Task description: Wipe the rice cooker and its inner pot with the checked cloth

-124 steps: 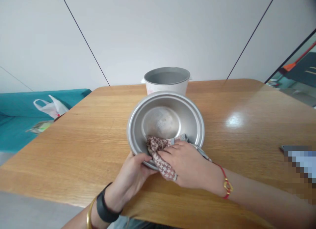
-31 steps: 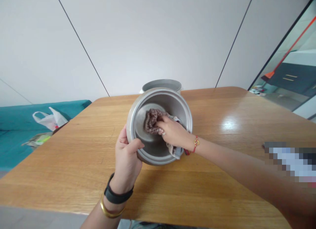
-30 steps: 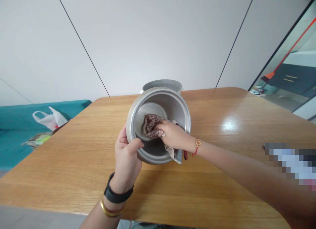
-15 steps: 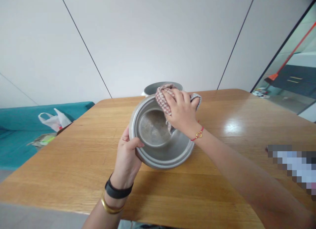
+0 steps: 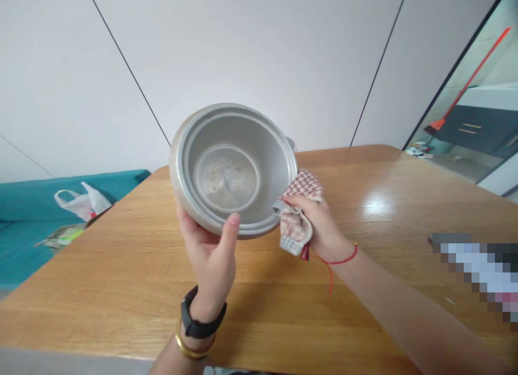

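A silver metal pot point(image 5: 232, 167) is raised off the wooden table point(image 5: 384, 218), tilted so its inside faces me; its bottom looks smeared. My left hand point(image 5: 210, 256) grips the pot's lower rim, thumb inside and fingers under it. My right hand point(image 5: 319, 224) is closed on a red-and-white patterned cloth point(image 5: 297, 216) and presses it against the pot's right outer side. The white cooker body behind the pot is almost fully hidden; only a bit shows at the pot's right edge.
A white plastic bag point(image 5: 83, 202) lies on a teal surface point(image 5: 24, 224) at the left. A blurred-out object point(image 5: 477, 267) sits on the table's right side. A red-handled broom point(image 5: 465, 83) leans in the room beyond the right wall.
The pot was lifted off the table and tipped toward me. My right hand took the cloth out of the pot's inside, over the far rim, and down to its right outer side.
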A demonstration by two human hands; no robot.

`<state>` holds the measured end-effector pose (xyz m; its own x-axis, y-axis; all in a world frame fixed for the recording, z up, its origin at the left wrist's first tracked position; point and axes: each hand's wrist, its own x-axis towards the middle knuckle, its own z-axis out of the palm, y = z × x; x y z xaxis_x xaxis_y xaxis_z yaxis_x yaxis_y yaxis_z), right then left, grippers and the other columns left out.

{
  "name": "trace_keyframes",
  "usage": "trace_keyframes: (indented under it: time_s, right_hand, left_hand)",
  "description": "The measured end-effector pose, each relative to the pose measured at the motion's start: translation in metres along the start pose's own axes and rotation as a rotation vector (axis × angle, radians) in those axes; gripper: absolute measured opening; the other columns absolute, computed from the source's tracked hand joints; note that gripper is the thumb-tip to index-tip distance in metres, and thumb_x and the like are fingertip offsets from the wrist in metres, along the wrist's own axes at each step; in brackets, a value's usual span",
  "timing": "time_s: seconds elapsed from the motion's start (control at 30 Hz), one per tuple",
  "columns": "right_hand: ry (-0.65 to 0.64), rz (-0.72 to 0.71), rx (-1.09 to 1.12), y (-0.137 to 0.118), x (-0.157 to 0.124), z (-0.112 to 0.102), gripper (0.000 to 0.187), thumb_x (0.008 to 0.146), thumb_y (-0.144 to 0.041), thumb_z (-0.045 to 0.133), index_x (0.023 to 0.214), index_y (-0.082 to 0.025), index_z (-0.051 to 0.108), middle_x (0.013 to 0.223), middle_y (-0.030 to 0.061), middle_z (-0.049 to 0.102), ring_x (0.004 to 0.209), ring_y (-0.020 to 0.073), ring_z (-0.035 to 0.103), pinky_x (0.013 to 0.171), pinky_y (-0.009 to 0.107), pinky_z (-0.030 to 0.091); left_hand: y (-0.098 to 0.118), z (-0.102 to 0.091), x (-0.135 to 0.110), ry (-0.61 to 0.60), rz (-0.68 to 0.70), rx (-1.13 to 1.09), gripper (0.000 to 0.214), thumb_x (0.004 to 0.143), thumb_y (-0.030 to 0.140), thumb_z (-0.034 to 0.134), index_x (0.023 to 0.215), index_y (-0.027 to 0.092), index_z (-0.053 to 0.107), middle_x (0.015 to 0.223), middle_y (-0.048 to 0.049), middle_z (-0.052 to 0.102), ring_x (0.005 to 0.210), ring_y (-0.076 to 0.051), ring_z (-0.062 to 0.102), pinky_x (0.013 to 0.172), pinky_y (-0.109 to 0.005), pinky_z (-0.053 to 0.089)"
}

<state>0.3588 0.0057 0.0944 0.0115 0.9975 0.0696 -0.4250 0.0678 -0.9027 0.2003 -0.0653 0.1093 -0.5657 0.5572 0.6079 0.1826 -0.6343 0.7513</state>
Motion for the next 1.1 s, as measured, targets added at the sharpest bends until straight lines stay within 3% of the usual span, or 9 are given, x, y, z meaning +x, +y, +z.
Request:
trace_keyframes:
  time_s: [0.1, 0.2, 0.27, 0.33, 0.43, 0.57, 0.8, 0.93, 1.1]
  right_hand:
    - [0.091, 0.053, 0.002, -0.035, 0.014, -0.012, 0.046, 0.057, -0.016, 0.077, 0.1, -0.021, 0.064, 0.083, 0.0026, 0.072, 0.072, 0.0229, 0.069, 0.069, 0.038, 0.06]
    - [0.065, 0.073, -0.079, -0.05, 0.016, -0.018, 0.049, 0.056, -0.013, 0.075, 0.104, -0.021, 0.067, 0.087, 0.0047, 0.074, 0.074, 0.0261, 0.07, 0.067, 0.041, 0.061]
    - [0.046, 0.054, -0.104, -0.051, 0.012, -0.02, 0.052, 0.057, -0.012, 0.075, 0.107, -0.021, 0.067, 0.092, 0.0056, 0.075, 0.075, 0.0269, 0.071, 0.066, 0.041, 0.062]
    - [-0.003, 0.026, -0.132, -0.054, 0.01, -0.021, 0.05, 0.06, -0.016, 0.077, 0.109, -0.021, 0.068, 0.095, 0.0065, 0.075, 0.077, 0.0273, 0.072, 0.066, 0.041, 0.062]
    - [-0.046, -0.095, -0.226, -0.066, 0.016, -0.026, 0.037, 0.07, -0.031, 0.081, 0.104, -0.021, 0.07, 0.1, 0.0091, 0.076, 0.082, 0.0287, 0.072, 0.071, 0.044, 0.062]
    - [0.097, -0.578, -0.518, -0.072, 0.02, -0.019, 0.037, 0.079, -0.036, 0.075, 0.113, -0.021, 0.069, 0.114, 0.0086, 0.074, 0.106, 0.0314, 0.069, 0.093, 0.05, 0.058]
    - [-0.4, -1.095, -1.174, -0.009, -0.046, 0.035, 0.052, 0.083, -0.027, 0.061, 0.133, -0.013, 0.065, 0.156, 0.0178, 0.046, 0.15, 0.0413, 0.028, 0.117, 0.066, 0.028]
    - [-0.372, -0.986, -0.983, -0.029, -0.01, 0.039, 0.045, 0.083, -0.031, 0.061, 0.123, -0.014, 0.072, 0.138, 0.0163, 0.063, 0.135, 0.0383, 0.051, 0.114, 0.061, 0.035]
    - [-0.532, -0.371, -0.361, -0.069, 0.08, 0.022, 0.028, 0.076, -0.038, 0.067, 0.092, -0.016, 0.077, 0.088, 0.0071, 0.078, 0.096, 0.0304, 0.073, 0.092, 0.047, 0.058]
  left_hand:
    - [0.001, -0.026, 0.011, -0.3, 0.309, 0.411, 0.096, 0.052, 0.03, 0.099, 0.137, 0.032, 0.056, 0.156, -0.0093, 0.042, 0.155, -0.039, 0.015, 0.123, -0.058, 0.017]
    - [0.003, -0.041, 0.024, -0.763, 0.459, 0.694, 0.067, 0.059, 0.023, 0.093, 0.12, 0.037, 0.07, 0.134, -0.0077, 0.065, 0.135, -0.044, 0.049, 0.117, -0.067, 0.02]
    - [0.001, -0.041, 0.026, -0.998, 0.505, 0.771, 0.043, 0.07, 0.012, 0.078, 0.107, 0.035, 0.075, 0.102, -0.0061, 0.076, 0.097, -0.034, 0.07, 0.107, -0.059, 0.038]
    - [-0.002, -0.038, 0.025, -1.078, 0.539, 0.796, 0.034, 0.072, 0.006, 0.065, 0.093, 0.029, 0.077, 0.075, -0.0048, 0.073, 0.065, -0.023, 0.065, 0.082, -0.04, 0.051]
    - [-0.002, -0.038, 0.024, -1.004, 0.483, 0.747, 0.024, 0.075, 0.007, 0.058, 0.084, 0.023, 0.073, 0.063, -0.0028, 0.066, 0.051, -0.016, 0.054, 0.055, -0.025, 0.038]
    - [0.006, -0.037, 0.025, -0.703, 0.139, 0.61, 0.031, 0.087, 0.024, 0.059, 0.058, 0.018, 0.05, 0.049, 0.0039, 0.042, 0.045, -0.01, 0.037, 0.047, -0.022, 0.028]
    - [-0.013, -0.025, 0.017, -0.48, -0.255, 0.267, 0.022, 0.077, 0.032, 0.069, 0.066, 0.016, 0.058, 0.06, 0.0018, 0.052, 0.058, -0.012, 0.044, 0.055, -0.023, 0.04]
    - [-0.012, -0.04, 0.014, -0.522, -0.311, 0.23, 0.037, 0.077, 0.035, 0.076, 0.057, 0.017, 0.051, 0.051, 0.0043, 0.041, 0.05, -0.009, 0.036, 0.048, -0.02, 0.035]
    - [0.001, -0.056, 0.012, -0.379, -0.377, -0.061, 0.033, 0.07, 0.043, 0.087, 0.069, 0.016, 0.069, 0.061, -0.0017, 0.061, 0.056, -0.014, 0.058, 0.05, -0.023, 0.05]
